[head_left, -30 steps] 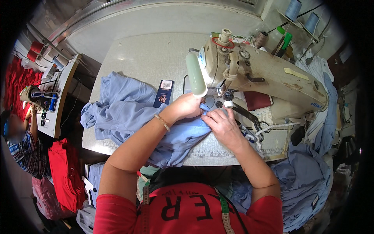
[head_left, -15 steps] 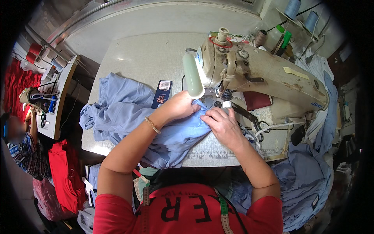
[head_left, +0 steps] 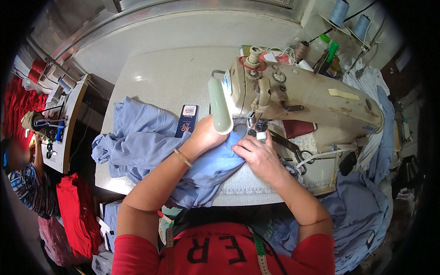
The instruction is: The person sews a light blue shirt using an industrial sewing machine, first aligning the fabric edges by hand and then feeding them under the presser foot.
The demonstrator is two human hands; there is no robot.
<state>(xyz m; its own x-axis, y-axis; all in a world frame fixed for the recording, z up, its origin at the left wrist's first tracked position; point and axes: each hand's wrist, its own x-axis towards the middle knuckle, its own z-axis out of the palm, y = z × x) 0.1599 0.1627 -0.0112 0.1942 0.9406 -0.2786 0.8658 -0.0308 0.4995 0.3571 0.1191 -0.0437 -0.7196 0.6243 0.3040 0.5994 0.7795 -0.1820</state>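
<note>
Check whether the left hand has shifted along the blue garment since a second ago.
No clear shift: the left hand stays pressed on the blue garment, beside the sewing machine lamp, as before.

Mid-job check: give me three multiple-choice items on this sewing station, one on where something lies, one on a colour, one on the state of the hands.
1. Where does the dark blue card lie?
A. On the table, left of the sewing machine
B. On top of the machine
C. On the floor

2. What colour is the fabric under the hands?
A. Red
B. Light blue
C. White

3. How are the hands placed?
A. Both lifted off the cloth
B. Both pressed on the cloth near the needle
C. One holding scissors

Answers:
1 A, the card rests on the table beside the fabric.
2 B, the cloth is light blue.
3 B, the left hand and right hand both lie flat on the fabric.
</note>
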